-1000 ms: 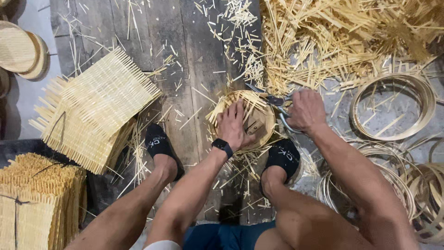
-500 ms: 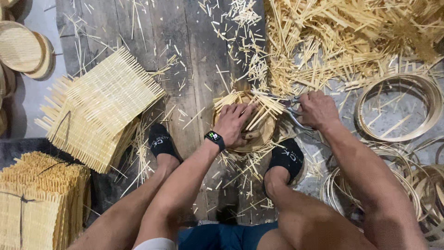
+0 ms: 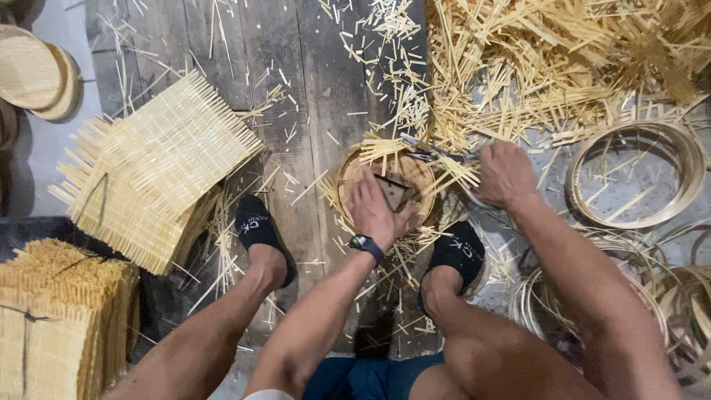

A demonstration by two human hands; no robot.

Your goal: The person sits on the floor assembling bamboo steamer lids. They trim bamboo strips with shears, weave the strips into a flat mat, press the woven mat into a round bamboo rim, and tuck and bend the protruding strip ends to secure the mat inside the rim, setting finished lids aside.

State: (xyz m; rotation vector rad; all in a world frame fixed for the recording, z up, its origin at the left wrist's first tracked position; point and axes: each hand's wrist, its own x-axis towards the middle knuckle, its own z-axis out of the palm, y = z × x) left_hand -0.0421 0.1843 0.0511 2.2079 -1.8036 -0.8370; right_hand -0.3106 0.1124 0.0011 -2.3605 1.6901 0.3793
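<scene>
- My left hand (image 3: 376,211) presses flat on round woven bamboo tray (image 3: 389,189).
- My right hand (image 3: 505,174) holds scissors (image 3: 429,154) at tray rim.
- Stacked woven mats (image 3: 152,174) lie left.

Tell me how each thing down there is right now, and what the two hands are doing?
Left hand: flat, pressing on the tray.
Right hand: shut on the scissors.
Scissors: at the tray's rim, among sticking-out strips.
Round woven tray: on the floor, edges untrimmed.
Woven mats: stacked, ends ragged.
Bamboo hoops: empty, lying flat.
Strip offcuts: scattered in a heap.
</scene>
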